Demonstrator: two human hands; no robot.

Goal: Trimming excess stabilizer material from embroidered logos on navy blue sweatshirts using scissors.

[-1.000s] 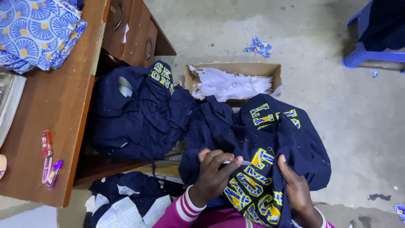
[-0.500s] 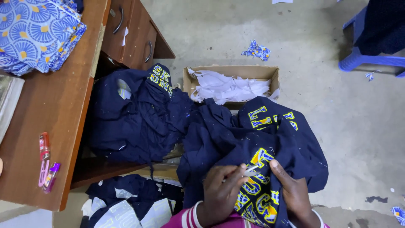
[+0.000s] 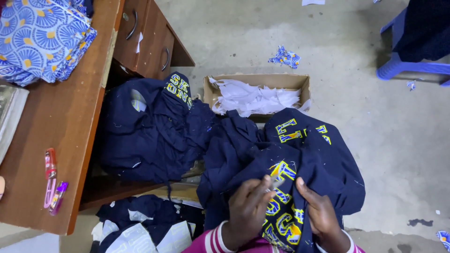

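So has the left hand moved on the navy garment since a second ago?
Yes. The left hand has slid down the navy garment, farther from the cardboard box, and now pinches near the yellow letters.

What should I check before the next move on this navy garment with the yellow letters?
1. Left hand on the garment: ok, fingers rest on the cloth.
2. Right hand pinching the cloth beside the letters: ok.
3. Small tool at the left fingertips: cannot tell what it is.
4. Letters facing up: ok.
5. Box of white scraps ahead, open: ok.
6. Garment touching the navy pile: not ok, they overlap.
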